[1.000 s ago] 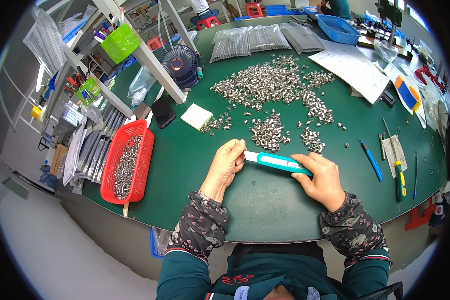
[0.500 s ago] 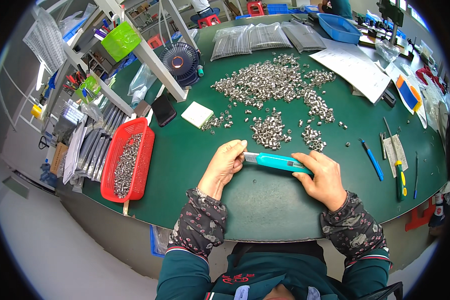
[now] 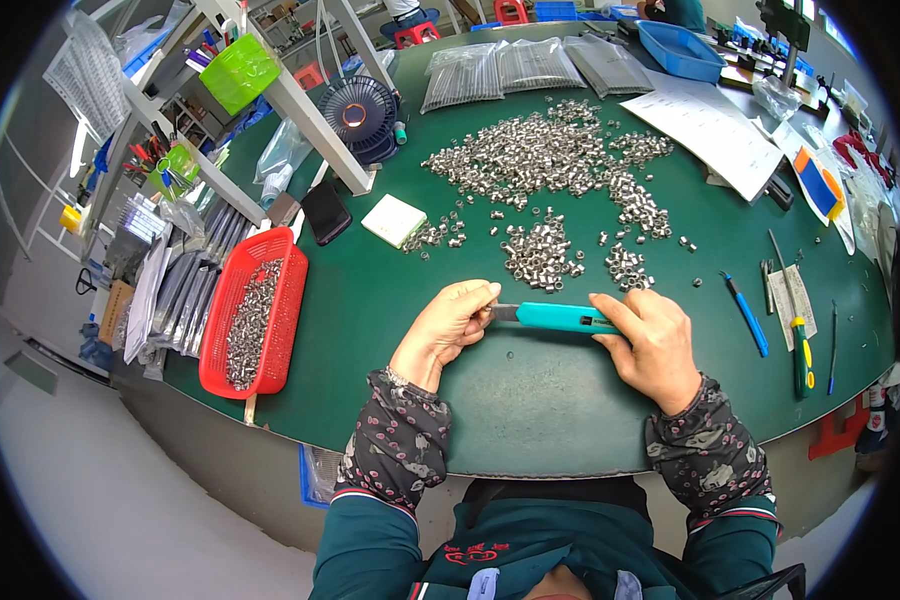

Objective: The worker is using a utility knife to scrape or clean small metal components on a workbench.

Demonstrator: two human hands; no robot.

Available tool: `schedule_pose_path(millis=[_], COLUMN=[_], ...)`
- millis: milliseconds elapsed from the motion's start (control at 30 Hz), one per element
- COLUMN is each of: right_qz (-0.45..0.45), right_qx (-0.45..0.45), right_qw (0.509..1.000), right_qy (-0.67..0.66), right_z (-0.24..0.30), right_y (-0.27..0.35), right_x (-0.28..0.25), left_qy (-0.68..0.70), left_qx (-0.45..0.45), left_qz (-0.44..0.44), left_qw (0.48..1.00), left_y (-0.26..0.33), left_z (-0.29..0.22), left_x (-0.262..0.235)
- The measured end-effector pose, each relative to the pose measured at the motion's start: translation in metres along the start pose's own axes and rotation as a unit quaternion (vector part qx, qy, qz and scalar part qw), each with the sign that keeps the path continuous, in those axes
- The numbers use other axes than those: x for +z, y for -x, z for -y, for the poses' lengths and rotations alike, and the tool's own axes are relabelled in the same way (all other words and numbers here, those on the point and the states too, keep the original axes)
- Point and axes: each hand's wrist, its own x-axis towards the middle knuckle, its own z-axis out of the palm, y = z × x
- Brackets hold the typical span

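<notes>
My right hand is wrapped round the rear of a teal utility knife. The knife lies nearly level above the table, its bare blade pointing left. At the blade's tip, my left hand is closed in a pinch; whatever sits between its fingertips is too small and hidden to make out. Just beyond both hands are small piles of short metal sleeves, with a large heap of the same sleeves spread farther back.
To the left stands a red basket holding metal sleeves, near a phone and a sticky-note pad. A blue-handled tool and a yellow-green screwdriver lie at right. A small fan and bagged rods sit farther back.
The knife has turned slightly, so its blade now looks darker and narrower. My right hand has shifted a little to the right; the left stays pinched at the blade's tip.
</notes>
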Motion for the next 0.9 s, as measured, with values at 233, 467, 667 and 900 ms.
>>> schedule_pose_path(millis=[233,467,667,900], right_qz=[-0.003,0.013,0.046,0.109], right_qx=[-0.02,0.085,0.153,0.229], right_qw=[1.0,0.988,0.962,0.911], right_qy=[0.006,-0.127,-0.221,-0.325], right_z=[-0.0013,-0.0023,-0.002,-0.0016], right_y=[-0.003,0.0049,0.004,0.0017], right_x=[-0.0031,0.0017,0.0051,0.0014], left_qy=[0.024,0.137,0.151,0.115], left_qx=[0.032,0.117,0.156,0.17], left_qz=[-0.03,0.017,0.036,0.014], left_qw=[0.999,0.983,0.976,0.979], left_y=[0.0027,0.0,-0.0013,-0.0037], left_z=[0.0,0.0051,0.0045,0.0076], left_x=[0.0053,0.0035,0.0042,0.0056])
